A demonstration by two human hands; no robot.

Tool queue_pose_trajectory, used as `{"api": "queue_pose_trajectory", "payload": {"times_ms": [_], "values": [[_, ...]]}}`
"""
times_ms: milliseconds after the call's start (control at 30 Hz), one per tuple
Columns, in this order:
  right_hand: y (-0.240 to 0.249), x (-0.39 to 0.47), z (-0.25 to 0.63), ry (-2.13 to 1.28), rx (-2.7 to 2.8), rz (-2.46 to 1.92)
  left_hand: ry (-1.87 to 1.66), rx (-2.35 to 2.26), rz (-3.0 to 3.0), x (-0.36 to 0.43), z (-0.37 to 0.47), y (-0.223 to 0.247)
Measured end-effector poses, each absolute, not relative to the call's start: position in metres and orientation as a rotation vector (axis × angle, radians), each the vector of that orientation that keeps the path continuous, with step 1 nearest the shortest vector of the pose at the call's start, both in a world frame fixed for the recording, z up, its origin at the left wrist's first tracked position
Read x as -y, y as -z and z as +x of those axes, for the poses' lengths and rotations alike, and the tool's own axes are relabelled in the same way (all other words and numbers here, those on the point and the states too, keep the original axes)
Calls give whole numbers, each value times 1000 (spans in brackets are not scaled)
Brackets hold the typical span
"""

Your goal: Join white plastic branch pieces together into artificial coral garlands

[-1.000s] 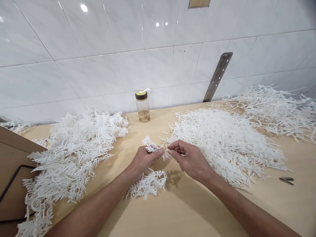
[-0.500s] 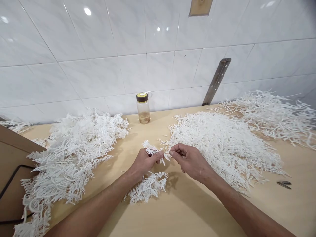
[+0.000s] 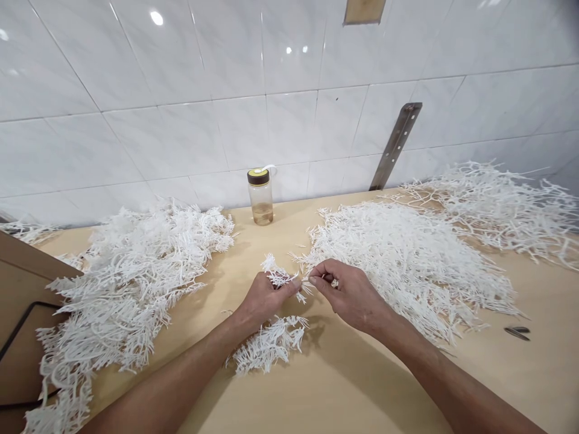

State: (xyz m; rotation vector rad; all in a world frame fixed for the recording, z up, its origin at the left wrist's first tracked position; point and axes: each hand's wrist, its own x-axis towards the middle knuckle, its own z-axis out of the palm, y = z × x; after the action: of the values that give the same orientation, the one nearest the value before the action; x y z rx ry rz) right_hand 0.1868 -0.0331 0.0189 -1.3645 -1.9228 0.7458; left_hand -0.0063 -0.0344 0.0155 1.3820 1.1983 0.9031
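My left hand (image 3: 268, 294) is closed on a small white branched sprig (image 3: 278, 275), its feathery ends sticking out past the thumb. Close to its right, my right hand (image 3: 346, 292) pinches thumb and forefinger together at the fine tips, and a bit of white shows inside its curled fingers. What exactly the right fingertips grip is too small to make out. A little heap of similar white sprigs (image 3: 271, 345) lies on the table just below the left hand. Behind the right hand spreads a large pile of white branched pieces (image 3: 402, 259).
Another big white pile (image 3: 140, 277) covers the left side, beside a brown box (image 3: 27, 301). Longer white branches (image 3: 511, 205) lie at the far right. A lidded bottle (image 3: 262, 202) stands near the tiled wall. Small metal snips (image 3: 517, 333) rest on the table (image 3: 371, 392) at right.
The hands stay almost in place. My right fingers have curled slightly, and a white bit now shows within them. The whole view has shifted a little.
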Motion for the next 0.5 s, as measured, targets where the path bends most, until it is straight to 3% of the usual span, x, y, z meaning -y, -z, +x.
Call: {"api": "queue_pose_trajectory", "payload": {"times_ms": [500], "values": [[-23,35,189,-775,1993,-1363,-955,-1207,1450,30,-7,-8]]}}
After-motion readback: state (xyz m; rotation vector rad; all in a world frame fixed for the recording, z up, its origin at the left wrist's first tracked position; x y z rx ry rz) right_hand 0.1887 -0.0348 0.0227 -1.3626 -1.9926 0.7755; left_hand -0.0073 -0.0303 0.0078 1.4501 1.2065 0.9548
